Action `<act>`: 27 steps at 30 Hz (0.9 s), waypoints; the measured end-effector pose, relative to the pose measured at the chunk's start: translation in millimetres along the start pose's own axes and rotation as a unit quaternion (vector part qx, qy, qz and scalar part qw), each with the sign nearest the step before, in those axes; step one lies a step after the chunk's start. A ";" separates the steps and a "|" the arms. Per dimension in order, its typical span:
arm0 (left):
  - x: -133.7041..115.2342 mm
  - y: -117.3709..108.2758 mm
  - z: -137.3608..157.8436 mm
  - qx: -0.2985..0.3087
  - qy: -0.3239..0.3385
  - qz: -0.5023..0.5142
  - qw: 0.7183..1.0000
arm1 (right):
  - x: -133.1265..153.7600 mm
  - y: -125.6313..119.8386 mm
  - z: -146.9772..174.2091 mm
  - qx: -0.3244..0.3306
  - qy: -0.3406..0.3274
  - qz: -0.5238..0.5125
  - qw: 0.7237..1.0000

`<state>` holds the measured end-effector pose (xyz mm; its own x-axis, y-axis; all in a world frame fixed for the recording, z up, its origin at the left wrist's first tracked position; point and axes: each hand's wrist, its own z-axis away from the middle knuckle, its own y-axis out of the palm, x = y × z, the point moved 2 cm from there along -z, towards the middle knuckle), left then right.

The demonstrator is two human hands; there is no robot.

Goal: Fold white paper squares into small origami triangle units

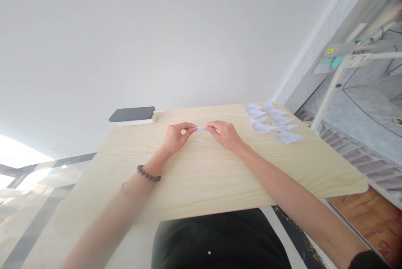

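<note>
So both hands meet over the middle of the pale wooden bench (204,177), pinching one tiny white strip of paper (201,129) between them. The left hand (176,136) has thumb and forefinger closed tight on the strip's left end, and the right hand (226,134) does the same on the other end, so neither hand is open at all. My guess is the paper gets held up off the bench like that because it's so small you need fingertips on both ends to keep it flat and steady. A beaded bracelet (148,174) sits on the left wrist. Off to the right, near the far corner, a bunch of folded white paper pieces (271,121) lies spread out, well apart from the hands, probably parked there to keep the working area free. At the far left edge a dark phone (132,114) rests on top of a white power bank (138,121), with a cable coming out.
</note>
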<state>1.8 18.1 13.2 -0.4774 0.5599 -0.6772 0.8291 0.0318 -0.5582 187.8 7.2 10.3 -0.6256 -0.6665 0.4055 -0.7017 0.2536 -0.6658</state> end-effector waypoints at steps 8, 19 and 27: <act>0.2 -0.6 0.5 0.018 -0.028 -0.009 0.999 | -6.5 1.1 4.0 0.043 0.068 -0.028 0.996; 6.3 7.8 0.4 0.073 -0.057 0.051 0.994 | -7.8 7.4 1.2 0.045 0.117 -0.112 0.986; 1.6 7.4 1.7 0.067 -0.060 0.002 0.996 | -2.2 11.8 3.0 0.063 0.105 -0.121 0.985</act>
<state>6.7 17.8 7.1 -0.5117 0.4567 -0.7277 0.7887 -0.0863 -0.6087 181.9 9.6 -0.3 -0.5117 -0.5337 0.6733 -0.7989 0.0072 -0.6015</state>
